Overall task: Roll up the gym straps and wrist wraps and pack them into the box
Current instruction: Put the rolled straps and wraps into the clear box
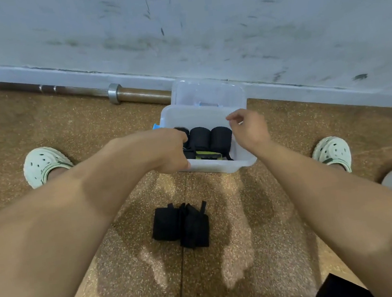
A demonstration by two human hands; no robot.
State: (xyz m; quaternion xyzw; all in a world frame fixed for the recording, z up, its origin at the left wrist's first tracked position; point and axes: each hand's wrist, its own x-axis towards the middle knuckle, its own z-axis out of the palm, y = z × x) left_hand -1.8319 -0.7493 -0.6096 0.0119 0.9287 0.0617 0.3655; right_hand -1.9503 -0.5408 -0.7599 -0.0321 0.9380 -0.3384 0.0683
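With my left hand [165, 150] reaching into the box [219, 166] among the black rolls [209, 136], its grip hidden, and my right hand [247, 129] loosely curled, empty, I judged packing underway; the floor wraps [181, 226] needed lifting next.

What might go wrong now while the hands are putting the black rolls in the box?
1. The two black wraps on the floor sit outside the box; they may get forgotten.
2. The rolls already fill much of the box, so the last ones might not fit and the lid may not close.
3. The left hand reaching in could nudge a roll so it loosens. The right hand hovers over the rim.
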